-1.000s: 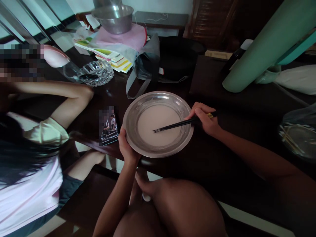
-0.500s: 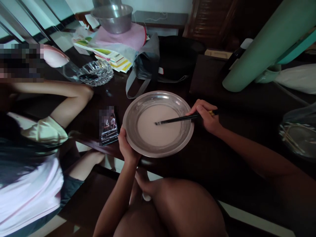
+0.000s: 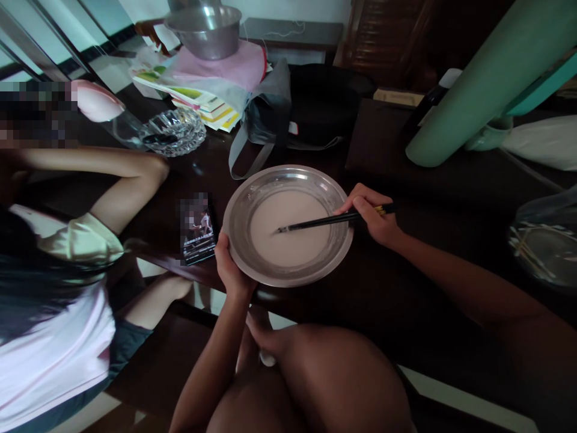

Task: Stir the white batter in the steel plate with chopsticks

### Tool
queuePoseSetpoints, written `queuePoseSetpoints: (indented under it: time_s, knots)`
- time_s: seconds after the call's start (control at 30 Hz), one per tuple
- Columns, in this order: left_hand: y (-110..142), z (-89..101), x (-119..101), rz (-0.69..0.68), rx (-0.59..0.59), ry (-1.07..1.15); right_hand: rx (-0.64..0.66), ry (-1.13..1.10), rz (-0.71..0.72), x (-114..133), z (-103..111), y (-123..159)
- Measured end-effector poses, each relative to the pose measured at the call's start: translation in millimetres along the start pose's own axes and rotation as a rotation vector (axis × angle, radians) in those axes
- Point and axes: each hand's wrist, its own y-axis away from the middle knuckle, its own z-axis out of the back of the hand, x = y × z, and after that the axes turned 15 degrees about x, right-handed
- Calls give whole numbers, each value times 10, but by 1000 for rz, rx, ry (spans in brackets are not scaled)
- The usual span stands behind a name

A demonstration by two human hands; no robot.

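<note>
A shallow round metal plate [image 3: 331,249] holding a pale, milky liquid [image 3: 291,237] rests on the dark table near its front edge. My left hand [image 3: 231,267] grips the plate's left rim, fingers closed round it. My right hand [image 3: 374,216] is closed on a pair of dark chopsticks [image 3: 322,222] at the plate's right rim; their tips sit in the liquid near the plate's middle.
A phone [image 3: 197,231] lies left of the plate. Another person [image 3: 58,288] sits at the left, an arm on the table. Behind are a glass ashtray [image 3: 174,132], a grey bag [image 3: 270,117], books, a steel bowl [image 3: 202,30] and a green roll [image 3: 487,84]. A bagged dish [image 3: 543,246] is at the right.
The chopstick tips swung through the liquid, up towards the far side and then back left. My left hand kept its hold on the rim.
</note>
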Motion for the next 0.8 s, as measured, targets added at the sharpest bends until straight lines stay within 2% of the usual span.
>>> queuePoseSetpoints:
  time_s: [0.1,0.27,0.47,0.57,0.63,0.73,0.8]
  knots:
    - [-12,18,21,-5,25,1,-54,-36,8,1,2,-2]
    - [-12,28,30,-12,8,-15,17,-28,3,21,1,-3]
    - [4,-18,-7,4,-13,-49,-22,-78,36,21,5,-4]
    - [1,-21,1,19,-31,8,13,-40,23,10,3,-6]
    - [-6,-8,16,29,-32,44,-24,-20,12,0,6,-11]
    - [-17,20,36,25,-13,28,-78,-88,21,-2,7,-15]
    - [-22,32,42,2,24,-4,-41,-108,15,6,2,-13]
